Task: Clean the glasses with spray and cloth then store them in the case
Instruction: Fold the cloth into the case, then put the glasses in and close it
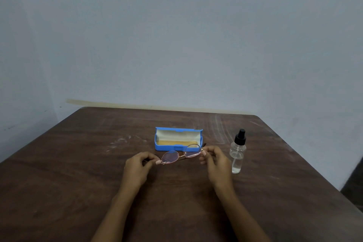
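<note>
Thin pink-gold framed glasses point(181, 155) are held just above the brown table point(78, 173), in front of the case. My left hand point(138, 165) pinches the left end of the frame. My right hand point(215, 160) pinches the right end. Behind them sits the blue glasses case point(177, 147), lid open, with a cream lining and a yellow cloth point(175, 142) lying in its bottom. A clear spray bottle point(237, 152) with a black nozzle stands upright just right of my right hand.
The table's far edge meets a pale blue-grey wall point(176, 45). Its right edge runs diagonally down past the bottle, with dark floor point(353, 186) beyond. Pale scuff marks streak the tabletop near the case.
</note>
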A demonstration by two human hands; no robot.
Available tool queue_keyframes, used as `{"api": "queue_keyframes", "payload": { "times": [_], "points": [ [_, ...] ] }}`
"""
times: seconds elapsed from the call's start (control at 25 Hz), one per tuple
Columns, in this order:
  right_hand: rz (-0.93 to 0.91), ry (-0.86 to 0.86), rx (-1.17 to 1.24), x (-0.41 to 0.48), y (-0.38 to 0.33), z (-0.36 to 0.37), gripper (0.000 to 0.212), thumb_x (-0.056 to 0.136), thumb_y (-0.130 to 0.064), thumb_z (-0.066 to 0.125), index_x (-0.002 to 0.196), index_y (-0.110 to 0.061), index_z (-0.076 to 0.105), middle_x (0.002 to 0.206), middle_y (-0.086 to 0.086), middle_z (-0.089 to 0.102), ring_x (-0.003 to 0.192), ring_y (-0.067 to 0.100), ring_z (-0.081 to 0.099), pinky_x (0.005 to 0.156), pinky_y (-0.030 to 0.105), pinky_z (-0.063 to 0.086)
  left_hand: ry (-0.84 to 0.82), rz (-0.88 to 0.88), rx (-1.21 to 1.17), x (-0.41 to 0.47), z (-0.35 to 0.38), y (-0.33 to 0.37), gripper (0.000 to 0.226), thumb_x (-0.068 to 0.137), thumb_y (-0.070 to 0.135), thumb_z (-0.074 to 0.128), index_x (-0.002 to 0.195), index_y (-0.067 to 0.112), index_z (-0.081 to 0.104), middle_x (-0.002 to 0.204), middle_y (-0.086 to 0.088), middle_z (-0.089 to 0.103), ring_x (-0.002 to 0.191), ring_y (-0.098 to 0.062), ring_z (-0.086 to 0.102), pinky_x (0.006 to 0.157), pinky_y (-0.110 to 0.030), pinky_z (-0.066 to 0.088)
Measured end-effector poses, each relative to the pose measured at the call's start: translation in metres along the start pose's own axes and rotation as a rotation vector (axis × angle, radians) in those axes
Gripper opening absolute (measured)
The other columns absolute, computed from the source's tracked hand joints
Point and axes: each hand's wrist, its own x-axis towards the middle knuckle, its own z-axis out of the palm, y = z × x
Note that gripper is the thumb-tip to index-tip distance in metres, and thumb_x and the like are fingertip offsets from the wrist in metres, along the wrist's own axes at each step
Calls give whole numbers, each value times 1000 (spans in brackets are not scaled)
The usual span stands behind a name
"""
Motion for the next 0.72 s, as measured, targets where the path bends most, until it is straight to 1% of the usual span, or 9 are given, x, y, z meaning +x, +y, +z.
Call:
{"api": "queue_keyframes", "payload": {
  "times": [0.12, 0.2, 0.28, 0.36, 0.4, 0.48, 0.56, 0.64, 0.72],
  "points": [
    [-1, 27, 93, 9, -8, 1, 29, 88, 3, 51, 76, -23, 57, 66, -2, 61, 54, -6, 58, 55, 11, 49, 82, 53, -27, 7, -11, 16, 22, 77, 13, 68, 62, 29, 63, 72, 6, 67, 67, -8, 56, 58, -10, 38],
    [4, 14, 109, 17, -15, 3, 31, 87, 3, 51, 74, -24, 57, 64, -3, 61, 51, -4, 57, 56, 14, 49, 73, 174, 16, 18, -19, 40, 11, 79, 14, 66, 73, 23, 68, 77, 2, 66, 71, -14, 54, 62, -19, 38],
    [5, -26, 122, 23, -22, 5, 27, 87, 3, 52, 74, -20, 60, 62, -2, 61, 49, -1, 56, 57, 18, 49, -30, 318, 109, 29, -23, 71, 8, 81, 17, 64, 84, 19, 72, 79, 7, 63, 76, -12, 51, 66, -18, 36],
    [3, -77, 177, 27, -33, 7, 19, 86, 5, 52, 79, -9, 63, 62, 1, 59, 49, -2, 55, 53, 13, 48, -162, 391, 179, 39, -23, 101, 12, 83, 21, 61, 88, 17, 72, 76, 11, 59, 72, -6, 48, 64, -19, 36],
    [0, -96, 204, 28, -38, 7, 19, 86, 5, 52, 78, -8, 63, 62, 1, 59, 48, -3, 55, 52, 10, 47, -204, 407, 214, 43, -21, 113, 13, 83, 23, 61, 88, 17, 72, 74, 11, 58, 68, -4, 47, 61, -22, 35],
    [-3, -122, 257, 30, -45, 8, 24, 85, 7, 52, 74, -12, 62, 62, 2, 58, 47, -3, 55, 51, 9, 46, -241, 421, 301, 51, -15, 129, 15, 83, 27, 61, 89, 18, 71, 75, 10, 57, 65, -5, 45, 61, -25, 34],
    [1, -147, 291, 32, -50, 8, 26, 85, 8, 53, 72, -14, 62, 60, 0, 60, 44, -2, 54, 50, 10, 46, -265, 400, 390, 56, -9, 137, 17, 83, 32, 61, 90, 18, 70, 86, 4, 63, 75, -8, 51, 67, -27, 40],
    [2, -177, 303, 34, -54, 7, 26, 84, 7, 54, 72, -14, 63, 61, -4, 63, 46, -1, 55, 51, 12, 48, -297, 367, 447, 60, -6, 142, 20, 82, 33, 62, 90, 17, 69, 93, 1, 66, 86, -14, 56, 73, -33, 44],
    [5, -209, 314, 35, -56, 5, 22, 83, 6, 56, 77, -13, 63, 69, -3, 65, 49, -1, 59, 52, 13, 50, -345, 334, 459, 63, -6, 142, 20, 80, 32, 64, 89, 15, 69, 93, -3, 68, 86, -17, 59, 74, -33, 47]
  ]
}}
